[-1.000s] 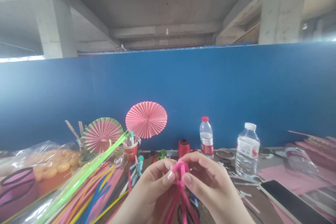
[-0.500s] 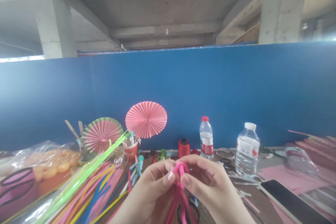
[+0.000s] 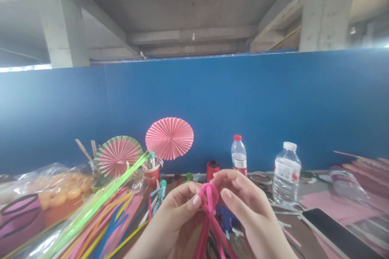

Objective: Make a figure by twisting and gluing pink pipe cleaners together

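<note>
Bright pink pipe cleaners point(image 3: 209, 197), bent into loops at the top with several long ends hanging down, are between my hands above the middle of the table. My left hand point(image 3: 182, 206) pinches the left side of the loops between thumb and fingers. To the right, my right hand point(image 3: 243, 200) is open, thumb and forefinger apart, close to the loops but not holding them. Below the hanging ends, dark scissor handles point(image 3: 212, 247) are partly hidden. A dark blue item point(image 3: 225, 216) lies behind the ends; its kind is unclear.
Colourful pipe cleaners point(image 3: 106, 226) and a green bundle point(image 3: 100, 200) lie at left. Behind stand a cup of pens point(image 3: 152, 176), pink paper fans point(image 3: 169, 138), a red thread spool point(image 3: 212, 169), and two bottles point(image 3: 239, 156). A phone point(image 3: 337, 230) lies right.
My right hand has let go of the pink pipe cleaners and moved slightly right, its fingers spreading. The loops now show more fully, still in my left hand.
</note>
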Demonstrator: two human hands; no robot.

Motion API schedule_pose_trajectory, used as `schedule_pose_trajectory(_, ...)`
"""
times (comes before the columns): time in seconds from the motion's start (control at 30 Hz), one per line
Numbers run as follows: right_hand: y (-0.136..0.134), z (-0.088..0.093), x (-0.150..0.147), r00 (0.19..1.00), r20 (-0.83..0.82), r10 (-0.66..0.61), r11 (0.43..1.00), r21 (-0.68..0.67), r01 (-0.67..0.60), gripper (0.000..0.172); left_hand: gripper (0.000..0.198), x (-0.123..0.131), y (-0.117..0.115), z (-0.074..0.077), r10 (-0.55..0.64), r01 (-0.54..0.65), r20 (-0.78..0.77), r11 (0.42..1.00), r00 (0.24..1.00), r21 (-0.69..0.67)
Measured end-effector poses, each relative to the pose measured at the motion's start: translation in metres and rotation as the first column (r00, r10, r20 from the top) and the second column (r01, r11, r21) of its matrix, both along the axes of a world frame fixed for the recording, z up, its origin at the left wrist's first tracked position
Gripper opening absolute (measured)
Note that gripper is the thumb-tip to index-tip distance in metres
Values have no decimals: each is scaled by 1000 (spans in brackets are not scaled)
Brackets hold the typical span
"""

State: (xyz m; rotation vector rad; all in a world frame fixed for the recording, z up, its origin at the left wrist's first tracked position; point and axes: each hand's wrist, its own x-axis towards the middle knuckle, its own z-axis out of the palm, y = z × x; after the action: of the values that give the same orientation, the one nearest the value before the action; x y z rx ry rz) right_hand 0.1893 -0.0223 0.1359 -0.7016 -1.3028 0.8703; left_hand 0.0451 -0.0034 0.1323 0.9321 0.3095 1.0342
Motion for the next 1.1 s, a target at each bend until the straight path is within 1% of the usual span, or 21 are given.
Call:
schedule_pose_trajectory(0.07, -1, 0, 0, 986, 113, -121, 986, 124, 107, 7, 6, 0, 1, 0, 73, -70, -52, 996, 996, 59)
schedule_pose_trajectory(0.13, -3, -1, -1, 934, 207, -291, 932, 283, 228, 7, 7, -1, 0, 1, 184, -163, -127, 973, 975, 164)
schedule_pose_trajectory(0.2, -4, -4, -3, 876, 245, -416, 865, 404, 298, 9, 8, 0, -2, 3, 329, -272, -179, 920, 927, 281)
schedule_pose_trajectory(0.23, -5, -5, -4, 859, 250, -446, 846, 432, 314, 9, 9, 1, -4, 4, 398, -323, -189, 887, 898, 331)
schedule_pose_trajectory(0.27, -5, -6, -5, 852, 253, -458, 839, 439, 321, 8, 9, 2, -5, 4, 454, -363, -191, 853, 870, 375)
schedule_pose_trajectory(0.33, -5, -8, -6, 855, 257, -449, 851, 415, 322, 7, 8, 5, -7, 4, 532, -419, -168, 793, 830, 442)
schedule_pose_trajectory(0.43, -4, -8, -4, 873, 258, -413, 877, 370, 306, 9, 8, 8, -8, 3, 586, -440, -153, 733, 796, 519)
schedule_pose_trajectory(0.57, -4, -6, -2, 870, 267, -415, 883, 350, 314, 9, 10, 7, -10, 2, 650, -424, -199, 667, 734, 613)
schedule_pose_trajectory(0.63, -5, -5, -3, 867, 275, -416, 889, 325, 324, 9, 10, 7, -11, 3, 669, -414, -218, 648, 710, 640)
schedule_pose_trajectory(0.7, -5, -5, -3, 879, 278, -388, 909, 270, 316, 8, 8, 6, -13, 4, 667, -423, -228, 661, 709, 620)
schedule_pose_trajectory(0.77, -5, -4, -5, 904, 271, -329, 940, 183, 288, 9, 5, 6, -14, 5, 650, -429, -260, 699, 714, 572)
schedule_pose_trajectory(0.8, -5, -3, -5, 920, 260, -294, 954, 133, 267, 9, 4, 6, -14, 6, 649, -434, -285, 713, 705, 551)
schedule_pose_trajectory(0.87, -5, -1, -6, 947, 228, -227, 974, 44, 223, 10, 4, 7, -14, 8, 669, -448, -339, 715, 662, 537)
schedule_pose_trajectory(0.93, -5, 1, -7, 966, 203, -162, 985, -26, 171, 10, 1, 7, -15, 10, 693, -459, -371, 702, 618, 545)
schedule_pose_trajectory(0.97, -5, 2, -7, 973, 189, -129, 988, -59, 142, 10, 1, 8, -15, 11, 696, -460, -380, 701, 609, 545)
schedule_pose_trajectory(1.1, -1, 2, -6, 990, 139, -22, 987, -154, 44, 7, 4, 9, -16, 12, 664, -455, -420, 738, 618, 498)
